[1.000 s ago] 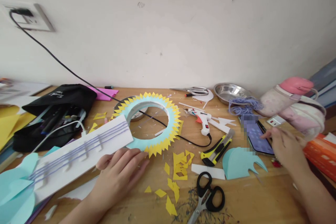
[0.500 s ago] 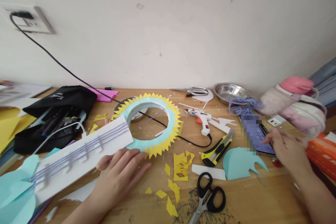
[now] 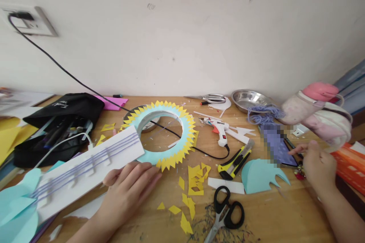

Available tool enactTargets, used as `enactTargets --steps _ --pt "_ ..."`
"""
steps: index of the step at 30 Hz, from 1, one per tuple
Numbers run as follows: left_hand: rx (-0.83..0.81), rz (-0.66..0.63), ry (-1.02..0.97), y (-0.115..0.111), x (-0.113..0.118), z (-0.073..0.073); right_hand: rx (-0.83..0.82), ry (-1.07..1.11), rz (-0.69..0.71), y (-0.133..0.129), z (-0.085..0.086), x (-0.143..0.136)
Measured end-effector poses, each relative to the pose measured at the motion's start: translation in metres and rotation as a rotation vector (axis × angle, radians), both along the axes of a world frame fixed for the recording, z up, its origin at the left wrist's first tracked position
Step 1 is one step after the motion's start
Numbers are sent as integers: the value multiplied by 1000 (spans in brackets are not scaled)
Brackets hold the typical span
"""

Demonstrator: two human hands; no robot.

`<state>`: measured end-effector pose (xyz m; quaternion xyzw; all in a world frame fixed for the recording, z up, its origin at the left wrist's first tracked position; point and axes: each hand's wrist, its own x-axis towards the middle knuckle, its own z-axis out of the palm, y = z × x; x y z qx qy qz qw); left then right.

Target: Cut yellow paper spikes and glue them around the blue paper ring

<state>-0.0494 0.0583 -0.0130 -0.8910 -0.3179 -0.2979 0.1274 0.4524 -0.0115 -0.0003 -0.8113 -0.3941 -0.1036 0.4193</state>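
Observation:
My left hand (image 3: pixel 132 186) lies on the table with its fingers stretched out, beside a white paper strip (image 3: pixel 114 159) strung with purple yarn. Its fingertips are at the lower edge of a light-blue ring (image 3: pixel 185 133) fringed with yellow paper points. On the right, my right hand (image 3: pixel 319 165) hovers at the edge of a phone (image 3: pixel 275 142) with a partly blurred screen. Its index finger points out toward the screen while the other fingers are loosely bent, and I see nothing held. A cut light-blue paper piece (image 3: pixel 258 178) lies left of this hand.
Black-handled scissors (image 3: pixel 222 212), a yellow utility knife (image 3: pixel 235 161) and a white glue gun (image 3: pixel 221 133) lie mid-table. Behind are a metal bowl (image 3: pixel 249 98) and purple yarn (image 3: pixel 265 114). A black pouch (image 3: pixel 68 110) sits left; a pink-lidded bottle (image 3: pixel 306 102) lies right.
My right hand has shifted slightly right and down, and its index finger now sticks out more plainly toward the phone. The left hand has stayed nearly in place.

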Motion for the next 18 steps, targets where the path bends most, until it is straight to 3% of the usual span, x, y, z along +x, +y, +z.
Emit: enactTargets --steps 11,18 --pt "0 19 6 0 -2 1 -73 -68 140 3 1 3" --pt "9 11 -9 1 -2 3 -53 -124 71 1 0 4"
